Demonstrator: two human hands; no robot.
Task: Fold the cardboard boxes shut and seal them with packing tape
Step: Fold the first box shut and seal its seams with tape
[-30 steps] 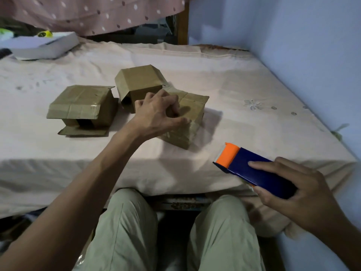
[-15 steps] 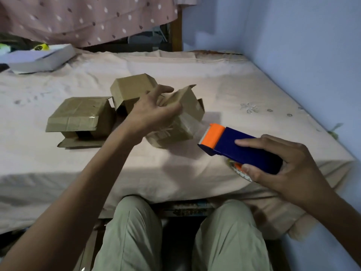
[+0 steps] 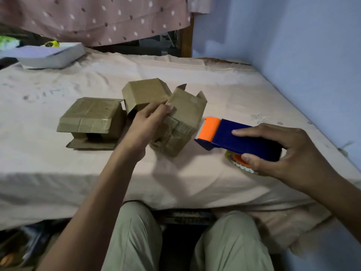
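Note:
Three brown cardboard boxes lie on the sheet-covered bed (image 3: 224, 90). My left hand (image 3: 146, 126) grips the nearest box (image 3: 185, 118) and holds it tilted, its loose flaps pointing up and away. A second box (image 3: 144, 92) stands just behind my left hand. The third box (image 3: 91, 118) lies to the left, one flap spread flat on the sheet. My right hand (image 3: 287, 155) holds a blue tape dispenser (image 3: 240, 139) with an orange head, whose toothed edge sits close to the right side of the tilted box. A tape roll shows under the dispenser.
A flat white box (image 3: 50, 55) lies at the bed's far left corner. A blue wall (image 3: 293, 45) runs along the right side. A spotted pink cloth (image 3: 97, 18) hangs behind the bed. My knees (image 3: 185, 241) are under the bed's front edge.
My left hand has lifted and tipped the nearest box, so its flaps now point up. My right hand has brought the tape dispenser up and left, close to that box.

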